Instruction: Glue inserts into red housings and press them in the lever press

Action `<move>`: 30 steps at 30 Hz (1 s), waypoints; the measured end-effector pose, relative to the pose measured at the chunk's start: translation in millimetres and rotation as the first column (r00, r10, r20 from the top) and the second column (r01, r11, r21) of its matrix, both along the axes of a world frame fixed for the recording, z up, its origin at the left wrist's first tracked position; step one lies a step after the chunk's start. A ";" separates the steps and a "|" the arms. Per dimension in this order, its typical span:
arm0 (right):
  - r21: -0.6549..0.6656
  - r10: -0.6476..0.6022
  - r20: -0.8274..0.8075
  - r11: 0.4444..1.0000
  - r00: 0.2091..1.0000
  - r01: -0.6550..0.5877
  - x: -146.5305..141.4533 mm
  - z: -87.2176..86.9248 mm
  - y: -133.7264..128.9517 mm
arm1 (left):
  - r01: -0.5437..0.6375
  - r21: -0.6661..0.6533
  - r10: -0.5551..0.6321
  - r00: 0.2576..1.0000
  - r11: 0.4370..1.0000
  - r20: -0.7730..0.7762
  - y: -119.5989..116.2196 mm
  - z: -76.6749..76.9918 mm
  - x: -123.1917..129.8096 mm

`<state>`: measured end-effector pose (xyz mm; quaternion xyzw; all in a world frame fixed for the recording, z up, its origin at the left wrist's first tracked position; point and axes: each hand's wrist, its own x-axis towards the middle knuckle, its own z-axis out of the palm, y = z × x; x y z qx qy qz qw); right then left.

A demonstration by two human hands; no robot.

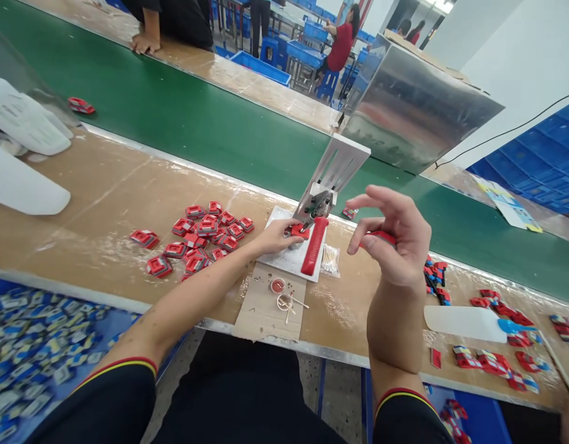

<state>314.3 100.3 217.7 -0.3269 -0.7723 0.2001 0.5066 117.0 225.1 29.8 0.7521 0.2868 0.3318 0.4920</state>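
My left hand (280,237) reaches to the toggle clamp (322,203), its fingers closed about a red toy car part (299,231) under the clamp's tip. The clamp stands on a white base plate (286,262), with its red handle (314,246) pointing toward me. Raised to the right of the clamp, my right hand (397,237) has curled fingers. A small red plastic piece (380,237) lies between its thumb and fingers, mostly hidden. Left of the clamp is a pile of red and grey toy car parts (207,226).
Two small cups, one with red paint (278,285), and cotton swabs (291,302) lie on cardboard (266,314). A green conveyor belt (210,129) runs behind. Toy cars (490,361) and a white bottle (466,323) are right; a bin (39,345) is lower left. A co-worker's hand (146,42) rests across the belt.
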 end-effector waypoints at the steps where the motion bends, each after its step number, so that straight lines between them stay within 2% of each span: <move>1: 0.012 -0.005 0.020 1.000 1.000 0.005 0.0 -2.6 -5.5 | 0.003 0.002 -0.003 1.000 1.000 -0.004 0.4 -0.3 0.6; 5: 0.074 -0.015 0.200 0.997 0.980 0.000 -7.7 -14.1 -15.0 | 0.005 0.014 -0.005 1.000 1.000 -0.008 0.0 0.8 2.5; 9: 0.237 -0.109 0.518 0.971 0.848 -0.019 -22.9 -25.2 -13.4 | 0.018 0.027 -0.018 1.000 0.999 -0.003 -3.3 4.4 2.3; 11: 0.289 -0.135 0.598 0.956 0.790 -0.056 -27.0 -26.8 -11.9 | 0.017 0.033 -0.017 1.000 0.999 -0.007 -4.4 5.9 2.6; 13: 0.318 -0.139 0.588 0.946 0.796 -0.069 -27.5 -25.0 -10.5 | 0.006 0.041 -0.005 1.000 0.999 -0.012 -4.5 6.6 3.6; 18: 0.318 -0.122 0.467 0.947 0.876 -0.038 -24.8 -21.8 -8.3 | -0.008 0.060 0.009 1.000 0.998 -0.016 -2.2 6.5 7.6; 30: 0.355 -0.125 0.372 0.935 0.920 -0.016 -27.5 -56.2 -16.7 | -0.023 0.082 0.021 1.000 0.996 0.022 -6.5 1.8 11.3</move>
